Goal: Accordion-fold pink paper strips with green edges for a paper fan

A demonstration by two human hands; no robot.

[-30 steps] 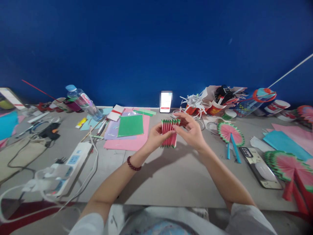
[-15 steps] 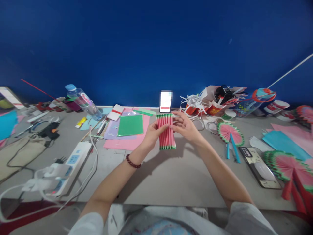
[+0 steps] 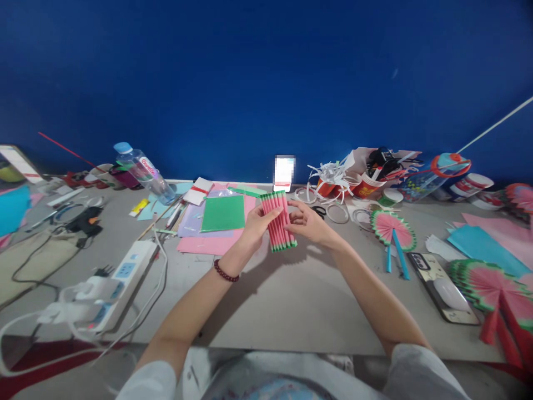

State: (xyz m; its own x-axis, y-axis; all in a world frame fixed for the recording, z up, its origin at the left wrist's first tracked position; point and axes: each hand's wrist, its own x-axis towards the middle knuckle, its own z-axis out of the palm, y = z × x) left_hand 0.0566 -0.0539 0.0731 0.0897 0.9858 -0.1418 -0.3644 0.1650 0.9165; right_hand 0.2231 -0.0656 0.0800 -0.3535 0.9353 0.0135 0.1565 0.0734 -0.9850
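Note:
A pink accordion-folded paper with green edges [image 3: 278,221] is squeezed into a tight stack above the grey table [image 3: 291,300]. My left hand [image 3: 255,225] pinches its left side with thumb and fingers. My right hand [image 3: 307,221] presses its right side, fingers curled against the folds. The stack leans slightly to the left at the top. A bead bracelet circles my left wrist.
Green, lilac and pink paper sheets [image 3: 222,214] lie behind my left hand. A phone [image 3: 283,172] stands at the wall. Finished paper fans [image 3: 391,226] and another phone [image 3: 441,286] lie right. A power strip [image 3: 119,275], cables and a water bottle [image 3: 144,171] sit left.
The pleated paper was spread open a second ago; both hands have squeezed it into a tight stack and shifted it a little to the left.

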